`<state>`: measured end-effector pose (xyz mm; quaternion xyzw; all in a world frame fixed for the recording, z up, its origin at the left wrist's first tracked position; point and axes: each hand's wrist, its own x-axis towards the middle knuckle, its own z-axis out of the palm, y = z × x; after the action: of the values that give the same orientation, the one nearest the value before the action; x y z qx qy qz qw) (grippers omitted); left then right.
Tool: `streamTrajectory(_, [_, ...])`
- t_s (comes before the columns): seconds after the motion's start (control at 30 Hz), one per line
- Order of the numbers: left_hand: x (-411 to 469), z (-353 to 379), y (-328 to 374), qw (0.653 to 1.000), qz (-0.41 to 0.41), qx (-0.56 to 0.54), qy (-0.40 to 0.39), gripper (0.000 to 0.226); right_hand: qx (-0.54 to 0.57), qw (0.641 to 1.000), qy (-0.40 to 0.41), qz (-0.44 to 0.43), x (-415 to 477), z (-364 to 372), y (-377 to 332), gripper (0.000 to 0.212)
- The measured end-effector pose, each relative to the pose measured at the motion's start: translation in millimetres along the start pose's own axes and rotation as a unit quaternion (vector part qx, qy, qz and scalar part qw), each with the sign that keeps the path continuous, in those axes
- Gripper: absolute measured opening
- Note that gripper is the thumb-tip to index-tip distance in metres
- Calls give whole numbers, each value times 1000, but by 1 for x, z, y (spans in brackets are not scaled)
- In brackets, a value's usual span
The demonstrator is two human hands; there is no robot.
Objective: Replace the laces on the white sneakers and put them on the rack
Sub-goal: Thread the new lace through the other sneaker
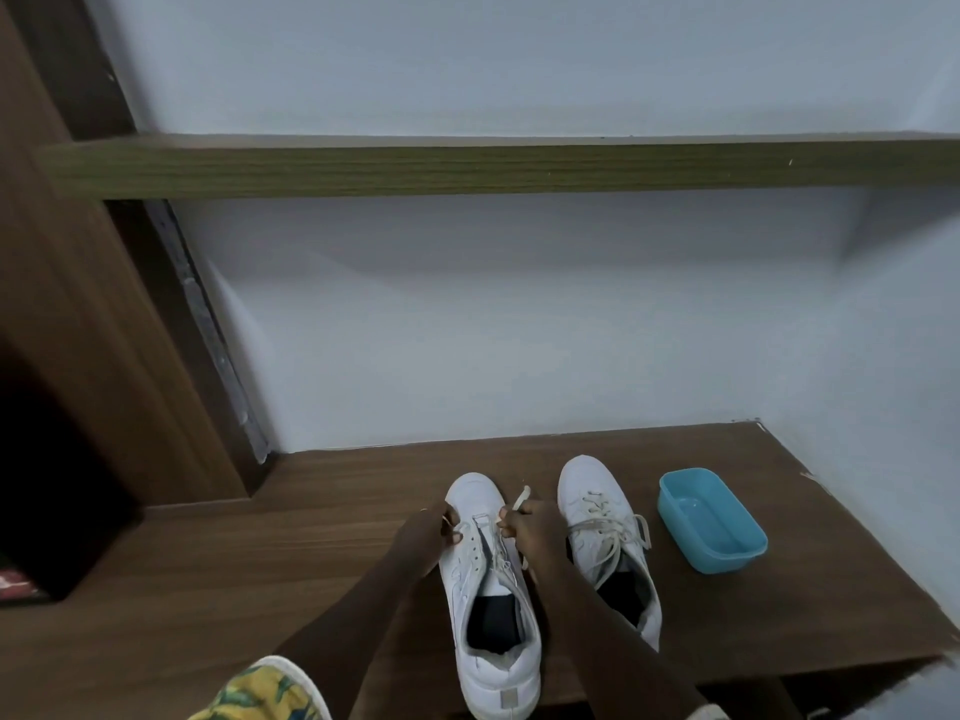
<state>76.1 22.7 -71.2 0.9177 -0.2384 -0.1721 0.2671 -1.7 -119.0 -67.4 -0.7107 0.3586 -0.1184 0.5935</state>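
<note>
Two white sneakers stand side by side on a brown wooden surface (pixel 311 563), toes pointing at the wall. The left sneaker (pixel 488 615) has a loose off-white lace (pixel 521 497) threaded near its toe eyelets. My left hand (pixel 423 537) pinches one lace end at the shoe's left side. My right hand (pixel 524 532) pinches the other end, which sticks up above the fingers. The right sneaker (pixel 608 527) stands untouched with its lace threaded and loosely tied.
A light blue plastic tub (pixel 711 519) sits right of the sneakers near the surface's right edge. A wooden shelf (pixel 467 168) runs across the wall above. A dark wooden cabinet (pixel 78 356) rises at the left. A yellow patterned garment (pixel 260 693) shows at the bottom.
</note>
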Motion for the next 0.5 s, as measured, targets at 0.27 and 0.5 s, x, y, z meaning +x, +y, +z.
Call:
streamTrajectory(0.27, [-11,-15,-13,967,135,148,155,11,136,988,-30,67,-7,-1,-5,13])
streamTrajectory(0.5, [-21,-13,-21,974,-18,34,222,19,239,962,-17,130,-9,-2,-5,25])
